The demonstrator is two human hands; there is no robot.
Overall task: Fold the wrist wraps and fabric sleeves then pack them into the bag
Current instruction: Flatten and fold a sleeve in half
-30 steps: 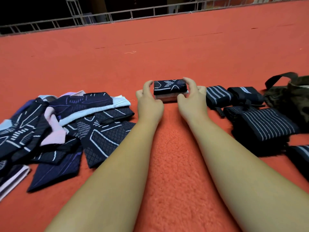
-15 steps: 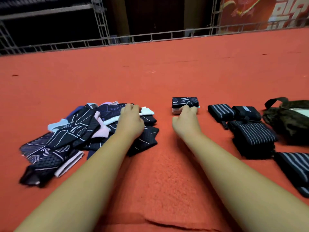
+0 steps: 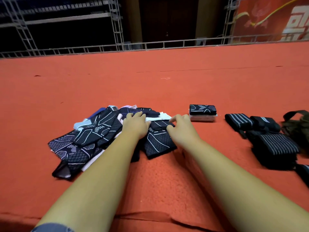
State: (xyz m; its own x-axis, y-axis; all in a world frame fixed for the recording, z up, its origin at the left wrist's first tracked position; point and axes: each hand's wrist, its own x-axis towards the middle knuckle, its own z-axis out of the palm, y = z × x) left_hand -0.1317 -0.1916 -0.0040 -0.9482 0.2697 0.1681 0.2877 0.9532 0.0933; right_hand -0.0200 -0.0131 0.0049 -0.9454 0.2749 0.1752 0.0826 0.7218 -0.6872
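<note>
Head view looks down at a red carpet (image 3: 150, 84) with two bare arms reaching out over it.

The left hand (image 3: 136, 126) rests on top of a messy pile of fabric sleeves (image 3: 93, 131). Its fingers lie mostly flat on the top sleeve, so its grip is loose and it holds nothing. The sleeves are dark with white lines, and some have pink, white or light blue ends. They lie across each other, not folded.

The right hand (image 3: 181, 129) is at the right edge of the same pile. Its fingers are curled right at a dark sleeve and a white sleeve end (image 3: 164, 117). I cannot tell if its grip has hold of a sleeve or only touches it.

Just to the right of that hand sits a small neat stack of folded sleeves (image 3: 202, 113), dark on top and pale below. No hand touches it.

Further right lie the wrist wraps (image 3: 274, 144), black with thin pale stripes. A rolled wrap (image 3: 238, 121) sits at the front of them, and the others lie close together.

At the far right edge is the bag (image 3: 299, 131), dark green with a strap loop on top. It touches the wraps.

Behind the carpet runs a low metal rail (image 3: 150, 46). A red banner (image 3: 275, 19) hangs at the top right.
</note>
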